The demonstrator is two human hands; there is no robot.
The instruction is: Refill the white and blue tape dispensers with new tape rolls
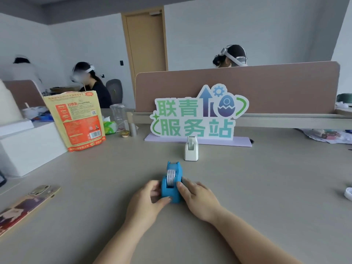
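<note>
While both hands are working on the blue dispenser [172, 185] near the front middle of the table [266, 187], this half of the job is looking nearly wrapped up, since a roll of printed tape [170, 177] is already sitting in its slot. The left hand [150, 199] is gripping it, fingers curling round the left side and thumb pressing the near end. The right hand [196, 197] is laying fairly straight fingers against the right side, more steadying than grabbing. Whether the tape end is reaching the cutter, I can't tell. The white dispenser [191, 150] is standing upright further back and slightly right, untouched. I can't make out a roll in it, so I'm guessing that one is still waiting. Going left to right around all this, a phone [24, 204] is lying face down near the left edge and white boxes [28, 147] are stacking up behind it. Then an orange snack bag [78, 119] and a clear cup [118, 113] are standing further along. The big green sign [194, 115] is sitting right behind the white dispenser, and a small white ring [348, 194] is poking in at the far right, maybe a roll or an empty core. Nothing is really blocking the hands; the sign is just crowding the white dispenser from behind.
</note>
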